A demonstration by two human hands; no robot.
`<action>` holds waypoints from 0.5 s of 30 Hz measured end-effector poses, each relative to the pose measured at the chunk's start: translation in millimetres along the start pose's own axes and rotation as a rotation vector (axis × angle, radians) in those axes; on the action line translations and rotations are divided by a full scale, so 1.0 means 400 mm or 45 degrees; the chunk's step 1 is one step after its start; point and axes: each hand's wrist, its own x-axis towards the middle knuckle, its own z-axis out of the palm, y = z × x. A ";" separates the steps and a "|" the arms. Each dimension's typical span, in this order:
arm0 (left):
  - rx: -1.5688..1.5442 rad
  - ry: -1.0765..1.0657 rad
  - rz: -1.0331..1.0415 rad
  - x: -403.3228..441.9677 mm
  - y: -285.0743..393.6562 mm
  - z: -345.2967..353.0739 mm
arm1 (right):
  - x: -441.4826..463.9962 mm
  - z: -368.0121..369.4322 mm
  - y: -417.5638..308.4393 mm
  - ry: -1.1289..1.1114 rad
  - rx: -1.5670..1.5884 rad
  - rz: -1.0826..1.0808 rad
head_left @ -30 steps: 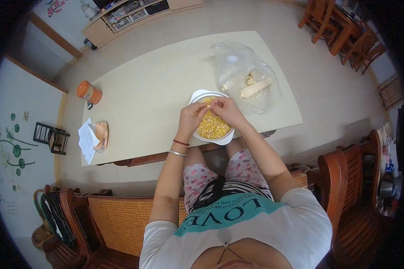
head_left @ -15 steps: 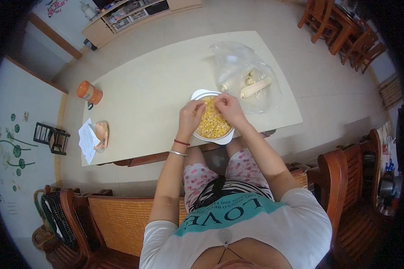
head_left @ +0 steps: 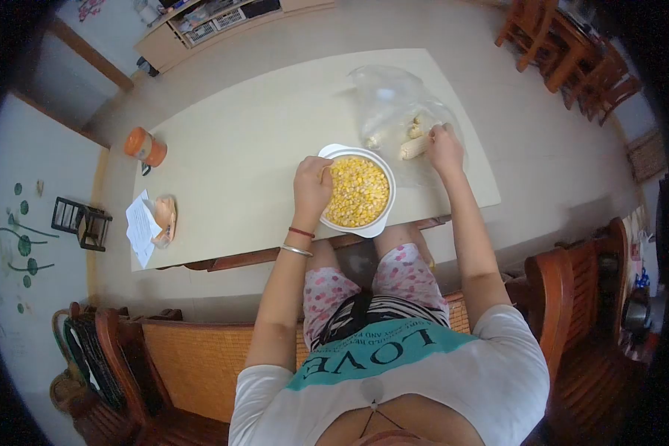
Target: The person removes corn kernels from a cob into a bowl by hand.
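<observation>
A white bowl (head_left: 380, 223) with two handles stands near the table's front edge, filled with loose yellow corn kernels (head_left: 355, 192). My left hand (head_left: 314, 186) is at its left rim, fingers curled together over the edge; what lies in them, if anything, is hidden. Off to the right, my right hand (head_left: 446, 151) is over a clear plastic bag (head_left: 383, 93), fingertips pinched beside the end of a stripped corn cob (head_left: 413, 148). Whether they touch the cob or hold a small bit cannot be made out. More pale cob pieces (head_left: 416, 126) lie on the bag.
The cream table (head_left: 253, 134) also bears an orange jar (head_left: 146, 146), white paper (head_left: 143, 230) and a small packet (head_left: 165, 219) at its left end. Wooden chairs (head_left: 565, 297) stand at the right, and a bench with a woven back (head_left: 201, 357) is behind me.
My right hand has left the bowl and moved right, over the bag beside the cob. My left hand stays at the bowl's left rim, slightly lower, and more kernels show.
</observation>
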 end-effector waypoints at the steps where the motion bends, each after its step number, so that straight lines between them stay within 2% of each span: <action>1: -0.016 -0.002 -0.013 0.002 0.005 -0.005 | -0.003 -0.012 -0.014 -0.003 0.033 0.017; 2: -0.032 -0.006 -0.024 0.003 0.009 -0.007 | -0.008 -0.025 -0.030 -0.005 0.066 0.036; 5: -0.064 0.015 -0.047 0.004 0.006 -0.002 | -0.038 -0.053 -0.103 0.026 0.301 -0.171; 7: -0.078 0.014 -0.062 0.004 0.005 0.000 | -0.079 -0.080 -0.186 -0.203 0.611 -0.210; 11: -0.088 0.023 -0.071 0.007 0.009 -0.003 | -0.136 -0.019 -0.271 -0.679 0.798 -0.873; 15: -0.109 0.031 -0.091 0.007 0.013 -0.004 | -0.173 0.049 -0.335 -1.016 0.286 -1.087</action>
